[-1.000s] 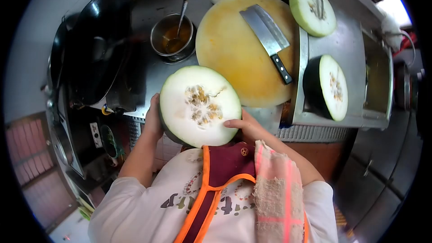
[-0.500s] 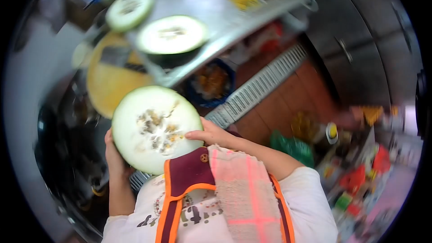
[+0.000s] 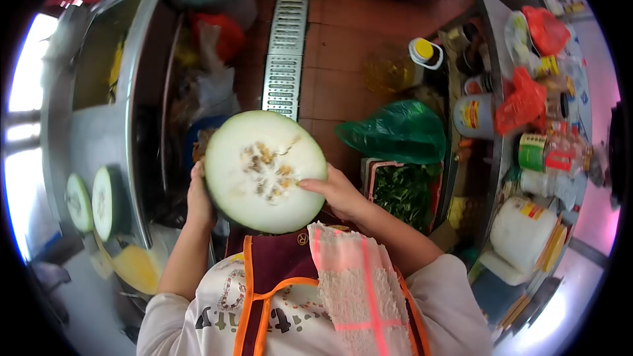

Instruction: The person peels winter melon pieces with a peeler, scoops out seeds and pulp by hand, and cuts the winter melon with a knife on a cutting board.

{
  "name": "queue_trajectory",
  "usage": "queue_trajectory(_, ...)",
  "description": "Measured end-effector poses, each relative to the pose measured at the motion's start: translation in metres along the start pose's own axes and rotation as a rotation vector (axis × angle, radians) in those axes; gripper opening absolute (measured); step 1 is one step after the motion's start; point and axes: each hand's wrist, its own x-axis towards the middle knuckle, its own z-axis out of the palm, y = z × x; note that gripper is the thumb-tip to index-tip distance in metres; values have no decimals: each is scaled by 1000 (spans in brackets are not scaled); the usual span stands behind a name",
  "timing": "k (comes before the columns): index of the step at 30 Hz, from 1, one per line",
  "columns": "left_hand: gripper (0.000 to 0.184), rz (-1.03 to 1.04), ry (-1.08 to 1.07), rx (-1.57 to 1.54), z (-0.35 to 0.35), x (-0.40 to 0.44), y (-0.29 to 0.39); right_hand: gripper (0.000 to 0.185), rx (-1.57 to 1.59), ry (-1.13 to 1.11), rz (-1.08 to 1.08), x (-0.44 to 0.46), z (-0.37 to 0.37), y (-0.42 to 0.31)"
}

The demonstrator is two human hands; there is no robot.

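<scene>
A large halved winter melon (image 3: 264,171) is held at my chest, its white cut face with seeds turned up toward the camera. My left hand (image 3: 200,191) wraps round its left side. On the right side, my right hand (image 3: 333,192) grips it, the thumb lying over the cut face. Two other melon pieces, a larger one (image 3: 103,203) and a smaller one (image 3: 78,203), stand on the metal counter (image 3: 99,138) at the left. Beside them is the yellow round chopping board (image 3: 136,269).
A metal drain grate (image 3: 285,53) crosses the red tiled floor (image 3: 336,39). Right of it lie a green plastic bag (image 3: 402,133), a crate of leafy greens (image 3: 403,194) and an oil bottle (image 3: 389,72). A shelf (image 3: 496,46) with jars and red bags lines the right side.
The view has swung right, from the counter and chopping board to the floor aisle and shelf. Both hands still hold the halved melon, which has stayed in front of my chest.
</scene>
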Motion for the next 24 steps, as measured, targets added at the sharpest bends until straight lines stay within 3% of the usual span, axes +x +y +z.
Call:
queue_trajectory(6, 58, -116, -425, 205, 93, 66, -2, 46, 129, 368, -105, -36, -45, -11)
queue_trajectory(11, 57, -193, -493, 380, 164, 99, -14, 45, 265, 630, -136, -38, -71, 19)
queue_trajectory(16, 51, -396, -478, 406, 227, 109, -27, 47, 314, 772, -190, -44, -99, 9)
queue_trajectory(19, 47, -337, -514, 321, 252, 120, -49, 54, 139, 887, -205, -43, -120, 5)
queue_trajectory(21, 45, -445, -507, 135, 274, 116, -61, 63, -96, 975, -144, -57, -135, -15)
queue_trajectory(24, 45, -711, -745, -318, 277, 157, -124, 75, -379, 1033, -49, -68, -142, -56)
